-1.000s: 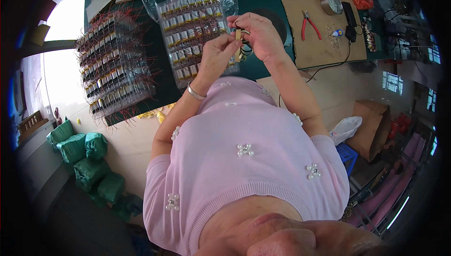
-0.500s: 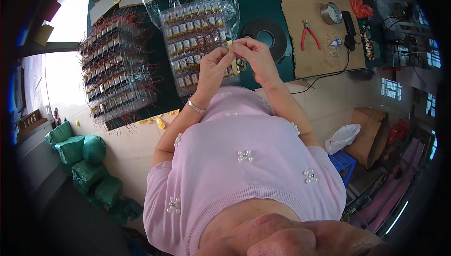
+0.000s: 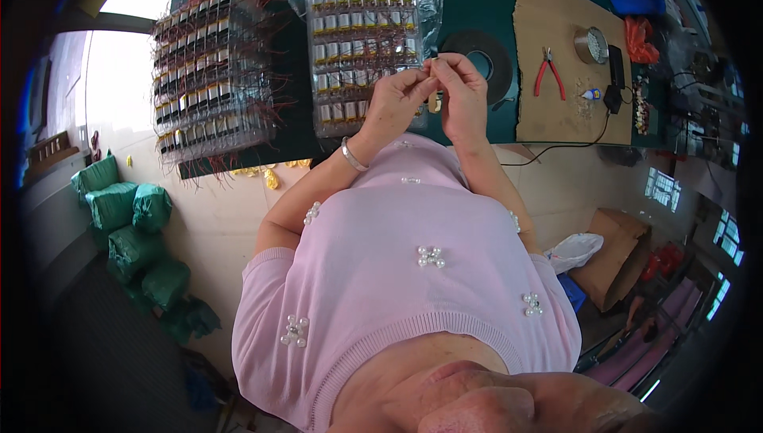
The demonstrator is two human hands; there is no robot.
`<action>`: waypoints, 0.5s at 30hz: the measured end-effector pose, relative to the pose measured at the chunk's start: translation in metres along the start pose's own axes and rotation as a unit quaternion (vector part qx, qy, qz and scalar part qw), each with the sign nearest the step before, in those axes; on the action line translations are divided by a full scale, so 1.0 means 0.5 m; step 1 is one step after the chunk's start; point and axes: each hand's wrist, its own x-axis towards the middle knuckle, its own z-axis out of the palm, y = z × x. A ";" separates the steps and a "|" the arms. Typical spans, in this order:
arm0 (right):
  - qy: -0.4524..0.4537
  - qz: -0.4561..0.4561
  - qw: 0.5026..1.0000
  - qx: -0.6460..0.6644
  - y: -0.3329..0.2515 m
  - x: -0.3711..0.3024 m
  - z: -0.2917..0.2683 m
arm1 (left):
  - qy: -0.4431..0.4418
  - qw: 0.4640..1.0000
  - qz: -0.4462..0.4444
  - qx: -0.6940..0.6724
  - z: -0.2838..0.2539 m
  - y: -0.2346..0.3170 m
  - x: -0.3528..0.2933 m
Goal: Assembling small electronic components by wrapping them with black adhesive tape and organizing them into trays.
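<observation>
My left hand (image 3: 397, 103) and my right hand (image 3: 462, 95) meet fingertip to fingertip above the table's near edge, both pinched closed. Between them is a small piece with a dark tip (image 3: 434, 52), mostly covered by the fingers. A small yellowish bit (image 3: 436, 102) shows just below the fingertips; I cannot tell if it is part of the same piece. Left of my hands lies a clear plastic tray (image 3: 311, 75) with rows of small silver cells with yellow ends and thin red wires. Behind my right hand is a roll of black tape (image 3: 499, 63).
Stacked clear trays (image 3: 214, 75) of wired silver and black cells stand further left. On a cardboard sheet (image 3: 548, 20) at right lie red-handled pliers (image 3: 549, 75), a round tin (image 3: 590, 45), a small glue bottle (image 3: 590, 94) and a black corded device (image 3: 615, 75). Green bundles (image 3: 135, 250) are on the floor.
The view has shifted, so the table things sit further right and higher. My hands stay together; a dark tip now shows at my fingertips where a yellowish piece showed before.
</observation>
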 end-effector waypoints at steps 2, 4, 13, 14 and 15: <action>-0.005 -0.043 0.999 -0.007 -0.014 0.007 -0.009 | 0.024 0.998 0.040 0.047 -0.025 0.000 -0.003; -0.046 -0.085 0.995 -0.011 -0.046 0.016 -0.031 | 0.076 0.989 0.087 0.097 -0.062 -0.014 -0.012; -0.120 -0.068 0.986 -0.091 -0.090 0.018 -0.076 | 0.141 0.934 -0.010 0.327 -0.201 -0.081 -0.086; -0.118 -0.068 0.986 -0.091 -0.087 0.016 -0.073 | 0.107 0.905 0.047 0.410 -0.193 -0.085 -0.087; -0.123 -0.063 0.986 -0.095 -0.083 0.014 -0.069 | 0.071 0.864 0.104 0.487 -0.188 -0.089 -0.088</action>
